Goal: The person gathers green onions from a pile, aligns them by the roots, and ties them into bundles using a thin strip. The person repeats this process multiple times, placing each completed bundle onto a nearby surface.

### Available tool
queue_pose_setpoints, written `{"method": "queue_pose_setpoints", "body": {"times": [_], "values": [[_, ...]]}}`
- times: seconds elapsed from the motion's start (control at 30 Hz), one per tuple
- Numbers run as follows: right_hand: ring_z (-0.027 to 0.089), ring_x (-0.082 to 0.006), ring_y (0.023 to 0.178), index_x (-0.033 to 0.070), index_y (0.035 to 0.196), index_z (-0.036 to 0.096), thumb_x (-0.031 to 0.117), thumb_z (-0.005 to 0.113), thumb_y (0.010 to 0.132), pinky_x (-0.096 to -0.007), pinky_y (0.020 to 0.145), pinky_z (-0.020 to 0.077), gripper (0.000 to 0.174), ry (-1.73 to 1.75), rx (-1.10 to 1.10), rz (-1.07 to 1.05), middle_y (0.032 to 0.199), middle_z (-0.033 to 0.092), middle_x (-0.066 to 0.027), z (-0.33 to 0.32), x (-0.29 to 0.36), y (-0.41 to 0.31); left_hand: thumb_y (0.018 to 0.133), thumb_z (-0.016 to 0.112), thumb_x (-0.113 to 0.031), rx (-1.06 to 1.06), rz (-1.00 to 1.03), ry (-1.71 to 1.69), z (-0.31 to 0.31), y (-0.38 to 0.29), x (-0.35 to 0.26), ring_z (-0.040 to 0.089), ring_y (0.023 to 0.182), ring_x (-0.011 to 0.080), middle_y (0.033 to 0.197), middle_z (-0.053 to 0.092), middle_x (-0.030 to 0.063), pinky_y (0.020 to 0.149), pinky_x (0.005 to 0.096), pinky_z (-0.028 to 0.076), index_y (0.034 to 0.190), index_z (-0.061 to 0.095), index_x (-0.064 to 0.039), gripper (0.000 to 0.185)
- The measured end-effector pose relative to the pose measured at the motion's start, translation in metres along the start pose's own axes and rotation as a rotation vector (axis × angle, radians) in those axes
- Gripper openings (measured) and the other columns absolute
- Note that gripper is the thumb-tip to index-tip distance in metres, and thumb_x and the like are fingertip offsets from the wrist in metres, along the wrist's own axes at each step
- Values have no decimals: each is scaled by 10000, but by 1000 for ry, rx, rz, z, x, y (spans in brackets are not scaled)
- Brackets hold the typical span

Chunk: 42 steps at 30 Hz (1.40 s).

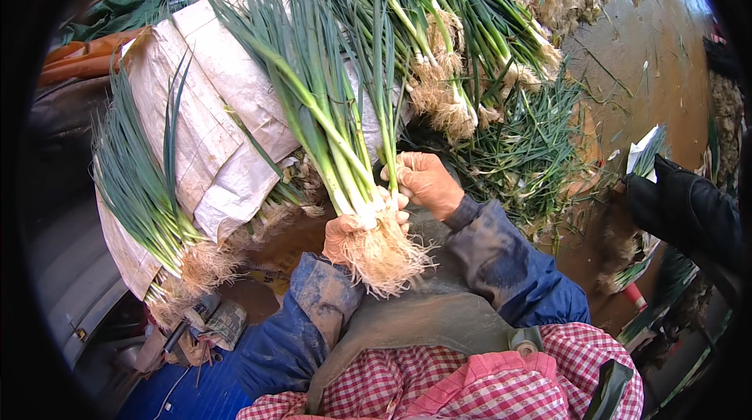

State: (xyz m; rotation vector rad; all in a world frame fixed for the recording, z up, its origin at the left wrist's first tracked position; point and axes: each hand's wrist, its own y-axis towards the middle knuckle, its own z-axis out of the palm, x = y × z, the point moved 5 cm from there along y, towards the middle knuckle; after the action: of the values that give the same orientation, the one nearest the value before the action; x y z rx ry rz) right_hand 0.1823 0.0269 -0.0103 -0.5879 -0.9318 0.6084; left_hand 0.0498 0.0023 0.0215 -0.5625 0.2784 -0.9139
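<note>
My left hand [342, 238] is wrapped around the white bases of a bunch of green onions [329, 144]. Pale, tangled roots [388, 255] hang below that grip, over my lap. At the right side of the bunch, my right hand [427, 182] pinches the lower stem of a thin green onion [385, 109] between thumb and fingers. Its base meets the others at my left fingers. The long green leaves fan up and away across a white woven sheet [217, 109]. The left palm is hidden behind the stems.
More green onions [446, 26] lie piled beyond, roots towards me. Another bunch [150, 185] rests on the sheet's left side. Loose leaf trimmings [529, 138] cover the wet ground [652, 56] at right. A person's dark sleeve [687, 203] shows at far right. A blue surface [200, 385] is lower left.
</note>
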Motion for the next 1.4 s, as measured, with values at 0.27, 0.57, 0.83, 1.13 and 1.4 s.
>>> {"method": "queue_pose_setpoints", "body": {"times": [0.27, 0.57, 0.83, 1.13, 1.4], "values": [[501, -50, 512, -19, 880, 587, 81, 550, 898, -172, 410, 356, 109, 124, -129, 2, 728, 650, -75, -11, -12, -30, 633, 661, -140, 112, 43, -71, 1, 1, -1, 566, 988, 329, 1290, 431, 209, 835, 449, 528, 1212, 458, -21, 625], [564, -141, 649, 70, 959, 551, 130, 595, 867, -282, 583, 459, 118, -998, -552, -319, 733, 612, -60, -12, 4, -23, 643, 634, -55, -60, -51, 11, 6, 13, -3, 591, 1035, 338, 1287, 472, 207, 934, 478, 477, 1228, 469, 42, 615], [494, -49, 629, 68, 937, 505, 81, 553, 900, -177, 481, 389, 62, 6, -338, -349, 757, 520, 1, -27, 11, -26, 644, 635, -150, -23, 9, 61, 12, 21, -2, 576, 1028, 320, 1120, 567, 222, 944, 453, 467, 1249, 438, 71, 674], [592, -158, 534, -26, 985, 563, 258, 531, 919, -301, 483, 462, 293, -902, -523, 46, 721, 642, -121, -169, -12, -52, 637, 665, -116, 106, 94, -20, 23, 9, -18, 576, 1009, 278, 1119, 537, 157, 1022, 497, 394, 1243, 425, -8, 660], [628, -318, 710, 91, 837, 579, 150, 509, 852, -442, 638, 483, 92, -1368, -299, -687, 735, 617, -146, 38, 104, 96, 600, 661, -46, -22, -89, 109, 13, -4, -5, 524, 984, 285, 1024, 547, 131, 909, 395, 437, 1288, 391, -1, 741]]}}
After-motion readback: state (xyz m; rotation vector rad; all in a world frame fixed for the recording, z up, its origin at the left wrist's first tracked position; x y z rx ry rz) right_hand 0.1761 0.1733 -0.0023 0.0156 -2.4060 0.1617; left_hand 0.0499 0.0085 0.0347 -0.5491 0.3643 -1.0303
